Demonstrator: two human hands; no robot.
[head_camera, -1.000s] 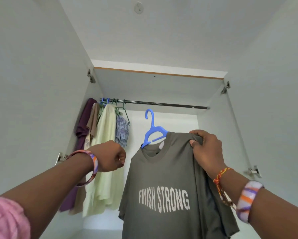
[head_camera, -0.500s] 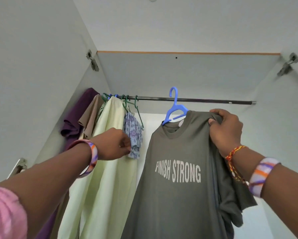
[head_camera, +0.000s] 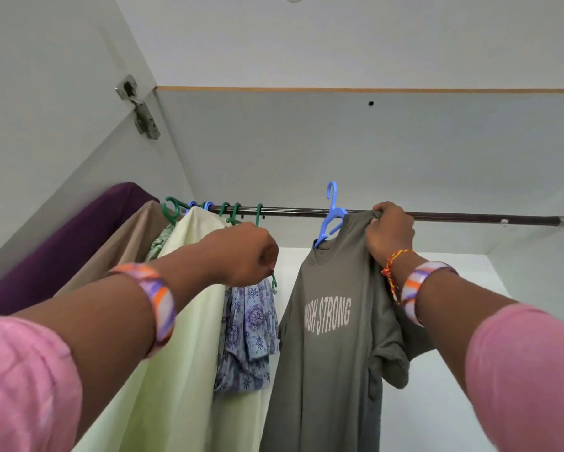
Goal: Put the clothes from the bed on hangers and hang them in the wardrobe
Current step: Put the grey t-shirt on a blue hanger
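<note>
A grey T-shirt [head_camera: 336, 347] with white lettering hangs on a blue hanger [head_camera: 331, 220]. My right hand [head_camera: 392, 230] grips the shirt's shoulder over the hanger's arm, level with the dark wardrobe rod [head_camera: 453, 217]. The blue hook rises above the rod; whether it rests on the rod I cannot tell. My left hand [head_camera: 243, 254] is curled round a green hanger [head_camera: 259, 213] on the rod, which carries a blue patterned garment [head_camera: 248, 334]. A green tip shows just below that fist.
On the rod's left end hang a pale green garment [head_camera: 183, 370], a beige one [head_camera: 127, 243] and a purple one [head_camera: 52, 236]. The rod to the right of the T-shirt is bare. An open wardrobe door with a metal hinge [head_camera: 140, 109] stands at left.
Both hands have risen and moved in toward the rod. The T-shirt's hanger hook has come up from below the rod to above it. My left fist now sits by the green hangers.
</note>
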